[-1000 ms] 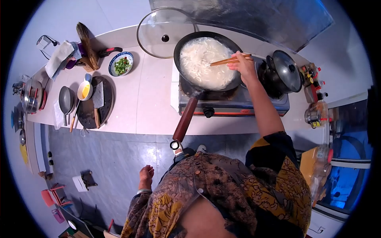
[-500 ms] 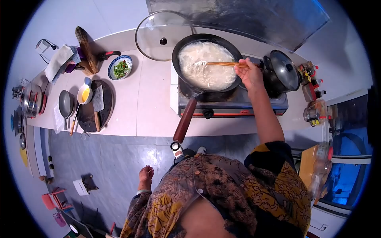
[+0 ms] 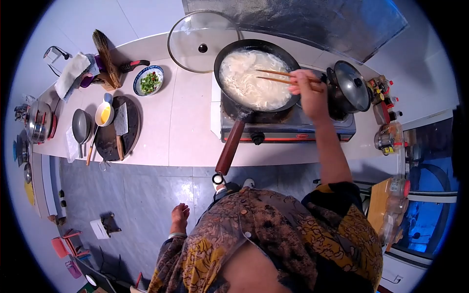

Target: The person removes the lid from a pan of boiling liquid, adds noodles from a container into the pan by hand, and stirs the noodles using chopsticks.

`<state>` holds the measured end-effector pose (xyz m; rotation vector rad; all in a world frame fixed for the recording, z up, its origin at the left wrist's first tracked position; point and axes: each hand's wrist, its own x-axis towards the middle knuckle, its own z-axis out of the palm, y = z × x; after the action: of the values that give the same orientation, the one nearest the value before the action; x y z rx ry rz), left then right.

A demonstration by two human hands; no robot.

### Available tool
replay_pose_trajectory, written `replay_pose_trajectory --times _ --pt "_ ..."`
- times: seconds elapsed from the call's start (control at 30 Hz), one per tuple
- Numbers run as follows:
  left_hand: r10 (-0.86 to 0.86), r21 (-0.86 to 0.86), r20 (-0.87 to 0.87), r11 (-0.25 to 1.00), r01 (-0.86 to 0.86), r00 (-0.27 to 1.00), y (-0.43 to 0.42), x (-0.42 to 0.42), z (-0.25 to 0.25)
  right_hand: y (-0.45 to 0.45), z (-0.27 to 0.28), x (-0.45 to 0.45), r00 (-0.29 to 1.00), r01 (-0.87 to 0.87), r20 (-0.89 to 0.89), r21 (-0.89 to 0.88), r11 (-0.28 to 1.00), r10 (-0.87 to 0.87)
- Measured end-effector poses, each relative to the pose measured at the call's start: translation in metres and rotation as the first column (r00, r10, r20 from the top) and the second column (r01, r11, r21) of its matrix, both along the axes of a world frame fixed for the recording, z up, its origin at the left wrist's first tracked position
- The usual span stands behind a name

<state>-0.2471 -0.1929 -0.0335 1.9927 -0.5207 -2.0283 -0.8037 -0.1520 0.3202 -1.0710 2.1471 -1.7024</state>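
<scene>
My right hand [image 3: 311, 95] is closed around a pair of wooden chopsticks [image 3: 276, 76], their tips spread a little apart over the wok. Below them, white noodles [image 3: 251, 88] lie in a cloudy, pale liquid inside the dark wok [image 3: 217, 73]. The wok rests on a gas stove [image 3: 288, 136], and its reddish-brown handle [image 3: 230, 146] points toward my body. At my side, away from the counter, hangs my left hand [image 3: 180, 215], holding nothing, its fingers loosely bent.
A glass lid [image 3: 188, 36] leans behind the wok. A lidded dark pot [image 3: 351, 88] sits at the stove's right. On the left are a bowl of chopped greens [image 3: 149, 84], a cleaver [image 3: 121, 124] on a round board [image 3: 105, 141], and a ladle-like cup of yellow liquid [image 3: 104, 115].
My right hand has turned and drawn slightly right. The chopsticks have lifted from the noodles, and their tips, together before, are now apart. My left hand stays where it was.
</scene>
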Motion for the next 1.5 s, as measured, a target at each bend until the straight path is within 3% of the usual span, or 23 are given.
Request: replay_pose_trajectory --times 0.17,0.3,0.4,0.43,0.53,0.57,0.7,0.8,0.83,0.97,1.1,1.2,1.4,1.5 --pt "0.006 -0.01 0.003 1.0 -0.006 1.0 0.0 -0.002 0.004 -0.041 -0.02 0.038 0.962 -0.245 0.111 -0.048 0.968 0.248" --pt "0.027 -0.031 0.021 0.999 -0.026 0.999 0.003 -0.008 0.013 -0.055 -0.048 0.018 0.986 -0.162 -0.017 0.075 0.984 0.164" --pt "0.06 -0.014 0.017 0.998 -0.06 0.998 0.008 -0.005 0.01 -0.052 -0.05 0.012 0.988 -0.153 0.033 0.069 0.986 0.151" --pt "0.069 -0.005 0.014 0.998 -0.069 0.998 0.008 -0.001 0.006 -0.05 -0.056 0.011 0.972 -0.22 0.085 -0.011 0.975 0.22" --pt "0.059 0.025 -0.007 0.998 -0.059 0.998 0.011 0.007 -0.003 -0.043 -0.054 0.008 0.979 -0.202 -0.033 -0.009 0.979 0.202" --pt "0.055 0.022 -0.004 0.998 -0.055 0.998 0.012 0.009 -0.005 -0.041 -0.047 0.005 0.985 -0.127 -0.109 0.055 0.99 0.132" --pt "0.055 -0.009 0.004 0.998 -0.055 0.998 0.008 0.005 0.002 -0.03 -0.058 0.007 0.979 -0.193 -0.06 0.031 0.981 0.195" --pt "0.051 -0.033 0.017 0.998 -0.051 0.999 0.005 0.002 -0.001 -0.02 -0.059 -0.008 0.983 -0.103 -0.152 -0.022 0.994 0.099" --pt "0.048 -0.042 0.023 0.998 -0.047 0.999 0.003 0.0 0.002 -0.018 -0.052 -0.009 0.994 -0.008 -0.106 0.046 0.999 0.013" --pt "0.023 -0.022 0.016 1.0 -0.022 1.0 -0.001 -0.004 0.007 -0.005 -0.054 0.004 0.976 -0.188 -0.111 0.029 0.982 0.19" --pt "0.005 0.001 -0.001 1.0 -0.005 1.0 0.0 -0.001 0.002 0.003 -0.045 -0.012 0.987 -0.04 -0.157 0.0 0.999 0.039" --pt "0.028 0.001 -0.031 1.0 -0.028 0.999 -0.001 0.0 -0.004 0.013 -0.043 -0.003 0.98 -0.156 -0.127 0.003 0.988 0.155" --pt "0.026 0.0 0.02 1.0 -0.026 0.999 0.003 -0.004 0.001 0.018 -0.027 -0.005 0.981 -0.049 -0.187 0.018 0.999 0.052" --pt "0.017 0.005 0.029 1.0 -0.017 0.999 0.004 -0.004 0.002 0.003 -0.021 0.022 0.975 -0.19 -0.132 -0.091 0.978 0.177"
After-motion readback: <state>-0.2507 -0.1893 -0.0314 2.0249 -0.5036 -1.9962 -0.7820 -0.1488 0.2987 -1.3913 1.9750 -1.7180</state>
